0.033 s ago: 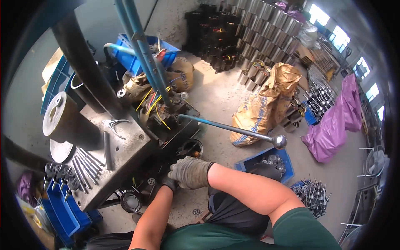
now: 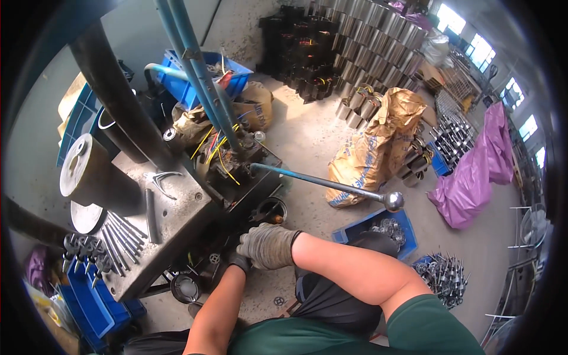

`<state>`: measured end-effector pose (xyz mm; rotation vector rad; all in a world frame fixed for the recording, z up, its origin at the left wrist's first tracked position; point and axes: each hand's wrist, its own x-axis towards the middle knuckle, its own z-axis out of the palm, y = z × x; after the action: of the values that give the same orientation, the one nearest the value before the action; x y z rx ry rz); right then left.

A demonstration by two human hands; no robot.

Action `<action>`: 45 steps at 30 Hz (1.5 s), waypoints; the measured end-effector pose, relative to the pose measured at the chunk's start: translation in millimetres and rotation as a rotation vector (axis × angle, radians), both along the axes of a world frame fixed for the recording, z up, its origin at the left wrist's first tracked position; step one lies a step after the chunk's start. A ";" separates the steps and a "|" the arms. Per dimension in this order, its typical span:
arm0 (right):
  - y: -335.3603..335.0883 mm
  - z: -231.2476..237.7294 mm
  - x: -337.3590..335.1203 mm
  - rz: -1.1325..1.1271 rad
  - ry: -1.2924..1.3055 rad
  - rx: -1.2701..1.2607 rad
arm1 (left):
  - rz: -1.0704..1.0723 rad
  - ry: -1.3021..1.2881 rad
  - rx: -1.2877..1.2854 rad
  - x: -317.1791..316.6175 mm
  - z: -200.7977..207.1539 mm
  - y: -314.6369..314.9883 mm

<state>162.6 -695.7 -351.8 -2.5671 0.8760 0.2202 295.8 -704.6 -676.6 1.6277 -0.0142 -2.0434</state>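
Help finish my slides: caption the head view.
Gloved left hand and right hand close together near a metal bench laid with thin rods.

Daylight burns white through the windows (image 2: 452, 19) at far right, paling the concrete floor (image 2: 302, 127) toward the far wall and glinting off stacked metal cylinders (image 2: 378, 44) and the lever's polished ball (image 2: 393, 202). Deep shadow fills the space beneath the bench (image 2: 177, 210) on your left, leaving your left hand (image 2: 239, 260) dim while your right hand (image 2: 267, 245) catches softer light. Fisheye distortion curves the view into a black rim, where the racks (image 2: 523, 236) at right look soft.
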 end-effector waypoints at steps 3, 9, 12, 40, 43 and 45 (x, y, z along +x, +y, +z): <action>2.6 1.4 -3.7 -0.013 0.072 0.032 | 0.006 -0.099 -0.026 -2.1 -2.8 3.7; -0.7 4.2 -11.0 -0.025 0.062 0.032 | 0.022 -0.258 -0.089 29.5 34.0 58.0; -0.1 -11.4 -20.2 -0.047 0.034 0.013 | 0.041 -0.195 -0.241 49.3 99.9 95.0; 113.8 -222.9 178.9 -0.833 -1.222 2.169 | 0.202 -0.857 -0.616 213.7 200.8 202.4; 108.8 -231.5 188.5 -0.909 -1.152 2.165 | 0.486 -0.676 -0.506 220.9 108.4 205.1; 105.3 -220.2 194.0 -0.911 -1.115 2.165 | 0.634 -0.502 -0.451 224.7 87.6 205.7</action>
<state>356.6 -590.4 -572.0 -0.0118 0.5002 -0.3617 520.5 -498.8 -589.1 1.5461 -0.1126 -1.0430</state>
